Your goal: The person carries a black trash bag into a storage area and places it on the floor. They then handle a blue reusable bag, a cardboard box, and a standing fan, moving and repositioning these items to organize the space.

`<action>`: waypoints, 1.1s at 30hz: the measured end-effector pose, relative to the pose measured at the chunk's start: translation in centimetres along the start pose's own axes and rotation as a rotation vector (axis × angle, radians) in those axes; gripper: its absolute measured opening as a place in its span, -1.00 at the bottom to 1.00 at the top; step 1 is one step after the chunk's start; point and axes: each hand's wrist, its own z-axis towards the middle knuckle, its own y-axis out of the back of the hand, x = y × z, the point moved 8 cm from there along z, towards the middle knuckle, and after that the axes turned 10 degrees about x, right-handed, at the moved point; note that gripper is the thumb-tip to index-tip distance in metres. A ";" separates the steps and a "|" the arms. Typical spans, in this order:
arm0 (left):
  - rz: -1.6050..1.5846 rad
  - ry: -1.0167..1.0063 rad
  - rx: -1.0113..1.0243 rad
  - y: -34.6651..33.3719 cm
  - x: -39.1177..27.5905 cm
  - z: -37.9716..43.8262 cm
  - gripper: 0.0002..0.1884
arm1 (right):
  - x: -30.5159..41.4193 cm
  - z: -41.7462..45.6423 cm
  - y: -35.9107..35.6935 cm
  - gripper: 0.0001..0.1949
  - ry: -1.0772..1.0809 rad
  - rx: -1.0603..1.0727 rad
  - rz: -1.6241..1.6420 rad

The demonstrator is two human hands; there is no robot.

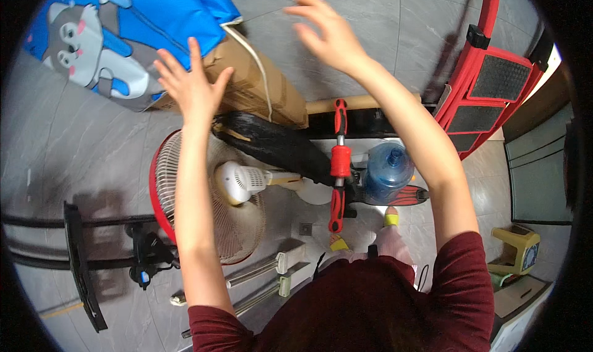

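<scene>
My left hand (194, 85) is spread, palm down, over the edge of a cardboard box (250, 83) and beside a blue bag with a cartoon animal print (153, 23). Whether it touches either cannot be told. Nothing is in it. My right hand (326, 37) is raised over grey tiles, fingers apart and empty. Under my left forearm stands a floor fan with a red rim and white motor housing (238, 180). Between my arms are a scooter's red and black handlebar (340, 162) and a blue plastic water bottle (389, 169) over its deck.
A red folding stepladder (486, 88) leans at the upper right. A long black wrapped bundle (278, 143) lies between box and scooter. Black metal rails (83, 259) stand at the left. Flat mops (282, 271) are near my body. A yellow plastic stool (521, 250) is at the right.
</scene>
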 end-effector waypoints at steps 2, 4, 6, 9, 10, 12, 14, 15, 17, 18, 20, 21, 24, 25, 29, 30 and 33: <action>0.013 0.038 -0.009 0.1 0.3 0.9 0.00 | -5.1 -5.1 3.9 -0.68 -0.184 -0.052 -0.021; -0.029 0.090 -0.037 -0.6 0.0 1.8 -0.05 | -11.2 -11.6 5.8 -0.69 -0.406 -0.085 0.013; -0.035 0.090 -0.048 -1.6 -0.6 2.8 -0.03 | -16.6 -18.4 6.2 -0.71 -0.599 -0.044 0.003; -0.049 0.011 -0.064 -1.6 -1.1 3.0 -0.01 | -20.2 -25.5 2.2 -0.72 -0.595 0.221 -0.154; -0.059 -0.013 -0.047 -1.5 -1.1 3.0 -0.01 | -21.3 -27.8 0.4 -0.71 -0.637 0.329 -0.148; -0.061 -0.028 0.020 -1.0 -1.6 3.0 -0.01 | -22.7 -31.0 -2.5 -0.70 -0.707 0.509 -0.136; -0.001 0.018 0.103 -1.2 -1.8 2.6 0.11 | -23.6 -33.7 -5.5 -0.65 -0.637 0.563 -0.194; 0.014 0.043 0.124 -1.5 -2.4 2.5 0.15 | -24.3 -34.7 -7.1 -0.63 -0.622 0.623 -0.257; 0.037 0.091 0.144 -1.8 -2.6 2.2 0.24 | -24.8 -35.4 -10.2 -0.60 -0.577 0.746 -0.380; 0.028 0.088 0.144 -1.9 -2.6 2.2 0.24 | -25.4 -35.9 -11.3 -0.58 -0.578 0.826 -0.462; 0.017 0.094 0.161 -2.0 -2.6 2.5 0.27 | -26.2 -36.6 -13.1 -0.58 -0.591 0.885 -0.490; 0.010 0.110 0.174 -2.2 -2.6 2.3 0.26 | -26.6 -36.7 -13.6 -0.58 -0.597 0.917 -0.510; -0.004 0.130 0.194 -2.6 -2.7 2.6 0.24 | -27.3 -37.7 -15.4 -0.62 -0.514 1.063 -0.524; -0.014 0.134 0.200 -2.7 -2.7 2.8 0.26 | -27.3 -38.4 -15.9 -0.63 -0.481 1.093 -0.517; -0.003 0.178 0.208 -3.1 -2.5 2.9 0.28 | -26.5 -40.4 -12.3 -0.63 -0.464 0.906 -0.532; 0.007 0.179 0.200 -2.8 -2.3 2.9 0.28 | -26.2 -40.7 -11.3 -0.61 -0.435 0.890 -0.535; 0.009 0.177 0.169 -3.0 -2.0 3.0 0.23 | -25.6 -40.8 -9.1 -0.54 -0.390 0.806 -0.546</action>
